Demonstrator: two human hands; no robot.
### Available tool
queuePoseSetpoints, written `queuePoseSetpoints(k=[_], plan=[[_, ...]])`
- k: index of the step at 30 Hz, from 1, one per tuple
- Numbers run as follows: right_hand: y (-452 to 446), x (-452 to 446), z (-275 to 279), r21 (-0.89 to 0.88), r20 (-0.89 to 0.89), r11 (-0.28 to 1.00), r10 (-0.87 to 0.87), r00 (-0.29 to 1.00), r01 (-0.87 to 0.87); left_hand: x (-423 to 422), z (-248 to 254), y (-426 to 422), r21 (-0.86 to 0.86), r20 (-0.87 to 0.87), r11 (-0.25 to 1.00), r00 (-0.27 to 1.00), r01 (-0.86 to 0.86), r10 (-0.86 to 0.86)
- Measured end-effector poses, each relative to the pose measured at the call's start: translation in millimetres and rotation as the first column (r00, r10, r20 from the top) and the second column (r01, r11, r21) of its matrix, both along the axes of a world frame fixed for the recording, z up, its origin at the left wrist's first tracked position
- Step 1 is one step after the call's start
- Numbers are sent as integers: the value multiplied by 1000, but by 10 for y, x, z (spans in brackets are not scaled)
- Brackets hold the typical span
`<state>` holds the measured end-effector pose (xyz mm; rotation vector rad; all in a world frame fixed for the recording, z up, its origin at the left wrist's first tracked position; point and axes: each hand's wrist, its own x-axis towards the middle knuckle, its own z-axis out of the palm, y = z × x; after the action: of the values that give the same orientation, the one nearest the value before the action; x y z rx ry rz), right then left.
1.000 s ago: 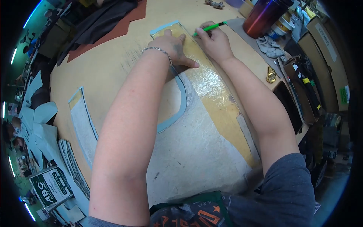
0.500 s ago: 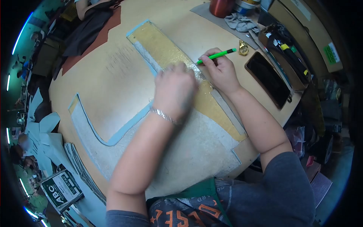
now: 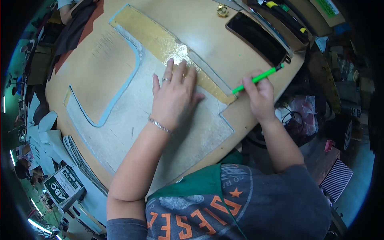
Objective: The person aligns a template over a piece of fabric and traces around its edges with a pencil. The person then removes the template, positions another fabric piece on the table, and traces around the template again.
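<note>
A large grey pattern piece (image 3: 172, 132) with a strip of yellow tape (image 3: 144, 32) along its far right side lies on the table. Light blue material (image 3: 116, 102) shows from under its curved edge. My left hand (image 3: 175, 90) rests flat on the pattern with its fingers spread, the fingertips on the tape. In my right hand (image 3: 262, 98) is a bright green pen (image 3: 256, 79), pinched between thumb and fingers. Its tip meets the pattern's right edge, near the end of the tape by the notched corner.
Beyond the pen lie a dark phone (image 3: 256, 38) and a gold watch (image 3: 222, 10). Blue offcuts (image 3: 42, 128) and an ABC box (image 3: 64, 186) sit at the left. Another person's arm (image 3: 66, 12) is over dark material at the far left. The table edge (image 3: 276, 96) runs close to my right hand.
My right hand has moved the pen along the pattern's edge, toward me, to the notched corner. My left hand has flattened and spread on the pattern. The view has shifted too.
</note>
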<state>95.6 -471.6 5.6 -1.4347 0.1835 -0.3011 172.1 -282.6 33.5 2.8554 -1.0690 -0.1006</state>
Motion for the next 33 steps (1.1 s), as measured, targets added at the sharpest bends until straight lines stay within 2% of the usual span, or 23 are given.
queuePoseSetpoints(k=[1,3,5,7,10,13,16,17,20,25,29,33], plan=[[26,-176,-46,-12,-7,1000,25,1000,-25,-125,19,-1,-6,-107,1000,994,7,-7],[79,-373,-72,-18,-15,998,64,998,-64,-354,11,-24,9,-171,1000,985,16,-14],[105,-421,-133,-127,-24,986,103,994,-105,-483,-110,-19,11,-220,1000,975,15,-12],[108,-394,-148,-292,-17,947,133,991,-132,-517,-146,-20,7,-196,1000,981,2,-1],[149,-377,-162,-266,-10,948,177,984,-173,-531,-178,-9,-8,-169,1000,986,-10,8],[138,-332,-143,-377,50,909,209,977,-175,-527,-208,-1,-20,-135,1000,991,-5,3],[12,-271,-153,-441,25,884,185,982,-156,-531,-222,1,-17,-126,1000,992,-3,1],[-18,-275,-111,-389,27,915,131,991,-110,-533,-224,-2,-12,-127,1000,992,-5,4],[-159,-314,-140,-498,153,865,16,988,64,-533,-211,-1,-12,-124,1000,992,-15,14],[131,-464,-140,-309,61,945,130,990,-105,-517,-218,6,-21,-151,1000,988,6,-9],[209,-460,-130,-426,84,897,167,982,-116,-495,-193,22,-13,-183,1000,983,5,-7],[212,-527,-97,-618,185,785,188,965,-35,-499,-190,14,-14,-195,1000,981,0,-3]])
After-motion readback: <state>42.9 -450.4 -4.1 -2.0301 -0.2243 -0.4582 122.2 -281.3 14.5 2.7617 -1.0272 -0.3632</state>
